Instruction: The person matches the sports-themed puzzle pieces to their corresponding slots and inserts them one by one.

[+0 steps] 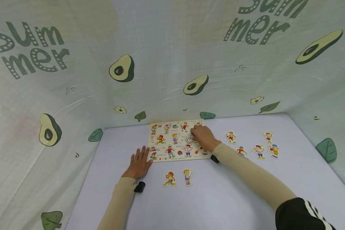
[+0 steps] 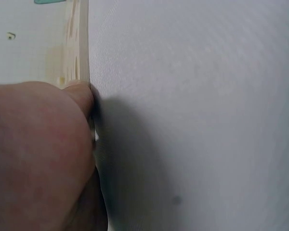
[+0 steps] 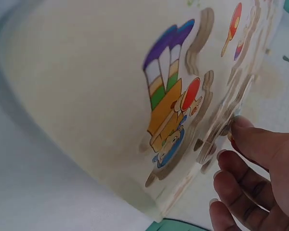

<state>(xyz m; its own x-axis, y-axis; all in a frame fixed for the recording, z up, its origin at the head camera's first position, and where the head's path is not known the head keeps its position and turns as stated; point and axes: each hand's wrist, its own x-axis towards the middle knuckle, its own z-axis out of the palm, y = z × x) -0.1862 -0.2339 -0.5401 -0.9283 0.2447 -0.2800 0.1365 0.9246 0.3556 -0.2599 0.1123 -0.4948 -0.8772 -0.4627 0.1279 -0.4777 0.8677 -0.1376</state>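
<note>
A wooden puzzle board (image 1: 176, 158) printed with sports figures lies at the back of the table. My left hand (image 1: 138, 163) rests with its fingers spread along the board's left edge. In the left wrist view the thumb (image 2: 79, 94) touches the pale wooden side of the board. My right hand (image 1: 204, 136) is over the board's upper right part. There, in the right wrist view, its thumb and fingers pinch a thin wooden puzzle piece (image 3: 216, 130), seen edge-on; its picture is hidden. Beside it, a figure with a red paddle (image 3: 166, 115) sits in its recess.
In front of the board lie a runner piece (image 1: 170, 179) and a batter piece (image 1: 187, 177). Several more figure pieces (image 1: 258, 152) lie to the right, one partly behind the right forearm. A patterned cloth (image 1: 161, 95) hangs behind and beside the white table (image 1: 207, 204).
</note>
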